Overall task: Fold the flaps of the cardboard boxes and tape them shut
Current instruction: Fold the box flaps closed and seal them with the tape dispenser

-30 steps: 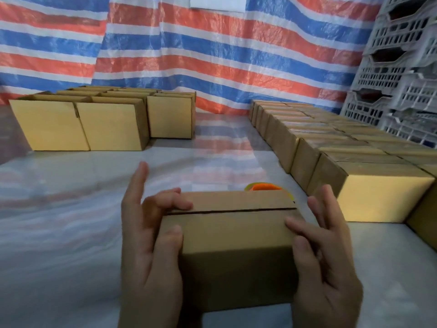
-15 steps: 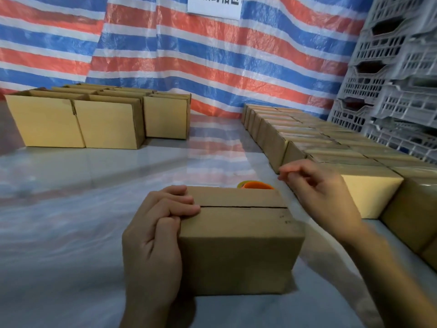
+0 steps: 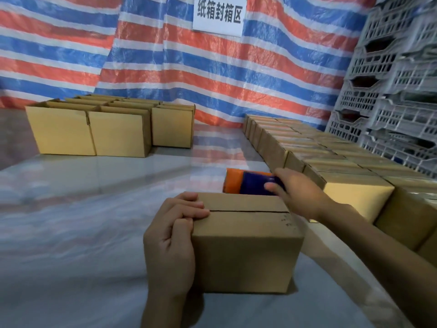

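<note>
A small cardboard box [image 3: 246,247] stands in front of me with its top flaps folded flat and a bare seam running across the top. My left hand [image 3: 172,235] holds its left end, fingers curled over the top edge by the seam. Just behind the box is an orange and dark blue tape dispenser [image 3: 248,184]. My right hand [image 3: 295,192] reaches over the box's far right corner and grips the dispenser's right end.
A long block of closed boxes [image 3: 331,166] runs along the right. Several open boxes [image 3: 94,131] stand at the far left. Grey plastic crates [image 3: 390,91] are stacked at the right wall. A striped tarp with a white sign [image 3: 218,16] hangs behind.
My right hand left the box's right end, rose over it and took hold of the tape dispenser. My left hand closed its fingers onto the top edge. The view tilted up.
</note>
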